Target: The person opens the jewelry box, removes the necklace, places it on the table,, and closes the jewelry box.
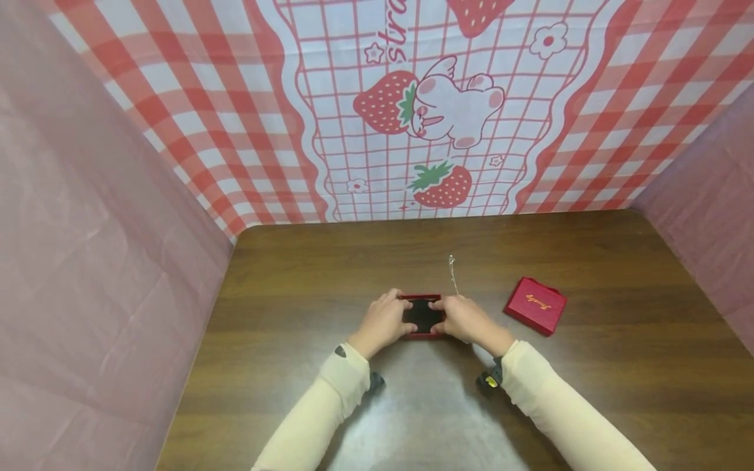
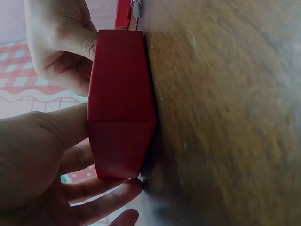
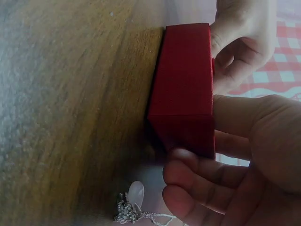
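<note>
Brown wood-grain surface (image 1: 283, 281). Red box (image 2: 123, 77), black inside, around middle. Silver chain (image 1: 452, 269) just right of box, stretching toward far side. Red lid (image 1: 535, 314), gold lettering, farther right, lying askew.

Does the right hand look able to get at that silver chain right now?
Probably yes: the silver chain lies on the table beside the right hand, nothing visible on top, though that hand would first need to release the red box.

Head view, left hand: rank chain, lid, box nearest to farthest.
1. Box: touching, directly right.
2. Chain: right and farther forward, partly hidden.
3. Lid: far right, lettering up.
</note>
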The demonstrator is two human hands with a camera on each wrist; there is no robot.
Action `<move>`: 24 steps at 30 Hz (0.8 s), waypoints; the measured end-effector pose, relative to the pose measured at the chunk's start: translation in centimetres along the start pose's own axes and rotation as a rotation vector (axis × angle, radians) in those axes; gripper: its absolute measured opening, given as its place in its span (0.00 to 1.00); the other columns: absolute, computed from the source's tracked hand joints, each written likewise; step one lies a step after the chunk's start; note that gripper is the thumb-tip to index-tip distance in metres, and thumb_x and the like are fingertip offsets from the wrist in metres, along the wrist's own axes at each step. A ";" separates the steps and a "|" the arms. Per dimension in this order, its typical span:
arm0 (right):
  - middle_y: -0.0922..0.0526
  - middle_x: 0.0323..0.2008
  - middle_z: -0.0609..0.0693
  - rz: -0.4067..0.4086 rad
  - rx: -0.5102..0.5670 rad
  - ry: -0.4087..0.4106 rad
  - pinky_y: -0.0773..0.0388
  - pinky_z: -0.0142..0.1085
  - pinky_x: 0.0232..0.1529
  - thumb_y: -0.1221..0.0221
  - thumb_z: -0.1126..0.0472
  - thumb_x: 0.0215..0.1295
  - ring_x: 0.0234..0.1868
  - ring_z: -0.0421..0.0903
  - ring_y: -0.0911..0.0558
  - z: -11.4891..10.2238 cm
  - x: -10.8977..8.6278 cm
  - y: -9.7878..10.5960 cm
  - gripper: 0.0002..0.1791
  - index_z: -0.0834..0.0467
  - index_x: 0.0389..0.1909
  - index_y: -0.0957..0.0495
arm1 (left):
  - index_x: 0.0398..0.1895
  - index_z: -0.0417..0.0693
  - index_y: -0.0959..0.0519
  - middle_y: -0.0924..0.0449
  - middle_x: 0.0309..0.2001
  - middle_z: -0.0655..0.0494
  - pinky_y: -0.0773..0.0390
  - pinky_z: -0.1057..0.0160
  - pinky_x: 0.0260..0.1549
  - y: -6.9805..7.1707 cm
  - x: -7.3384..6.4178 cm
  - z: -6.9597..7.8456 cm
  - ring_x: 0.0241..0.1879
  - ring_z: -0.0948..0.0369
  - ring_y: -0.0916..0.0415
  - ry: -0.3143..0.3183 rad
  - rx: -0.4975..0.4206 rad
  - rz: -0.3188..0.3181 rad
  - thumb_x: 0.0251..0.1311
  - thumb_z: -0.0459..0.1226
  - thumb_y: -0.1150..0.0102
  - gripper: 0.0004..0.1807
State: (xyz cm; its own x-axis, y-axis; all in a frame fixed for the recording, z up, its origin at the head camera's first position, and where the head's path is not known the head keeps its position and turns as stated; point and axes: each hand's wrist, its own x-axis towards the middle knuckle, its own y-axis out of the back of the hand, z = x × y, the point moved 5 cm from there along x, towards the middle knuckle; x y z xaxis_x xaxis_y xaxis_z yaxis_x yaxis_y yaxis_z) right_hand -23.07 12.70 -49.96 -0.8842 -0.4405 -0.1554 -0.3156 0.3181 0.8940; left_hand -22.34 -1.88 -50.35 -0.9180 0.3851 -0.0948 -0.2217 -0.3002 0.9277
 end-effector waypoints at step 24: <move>0.13 0.45 0.58 0.083 -0.027 -0.099 0.19 0.53 0.43 0.28 0.47 0.49 0.44 0.60 0.15 -0.5 0.2 -0.3 0.25 0.60 0.44 0.14 | 0.51 0.46 0.18 0.24 0.56 0.50 0.24 0.53 0.53 -0.4 -0.2 0.0 0.53 0.53 0.24 -0.016 -0.033 0.064 0.57 0.50 0.34 0.23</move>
State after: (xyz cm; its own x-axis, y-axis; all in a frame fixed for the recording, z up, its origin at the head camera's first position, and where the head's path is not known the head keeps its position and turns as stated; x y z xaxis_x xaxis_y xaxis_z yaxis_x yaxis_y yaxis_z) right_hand -22.95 12.09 -50.00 -0.9370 -0.3284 -0.1194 -0.2313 0.3268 0.9163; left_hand -22.03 -1.86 -50.66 -0.9253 0.3782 -0.0299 -0.1741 -0.3531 0.9192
